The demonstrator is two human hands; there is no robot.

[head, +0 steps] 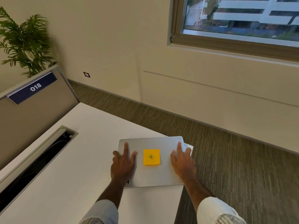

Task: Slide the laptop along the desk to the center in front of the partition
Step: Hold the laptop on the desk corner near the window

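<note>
A closed silver laptop (pixel 152 143) lies at the right end of the white desk (pixel 72 159), its far right corner jutting past the desk's edge. A yellow sticky note (pixel 151 157) with a handwritten mark sits in the middle of its lid. My left hand (pixel 123 164) lies flat on the lid's left side, fingers spread, thumb over the left edge. My right hand (pixel 182 160) rests on the lid's right side, with its outer fingers curled over the right edge. The grey partition (pixel 32 113) with a blue "018" label stands along the desk's far left side.
A long open cable slot (pixel 32 160) runs through the desk near the partition. Beyond the desk's right edge lies striped carpet (pixel 226 159). A potted palm (pixel 24 41) stands behind the partition, and a window (pixel 242 16) is in the wall at top right.
</note>
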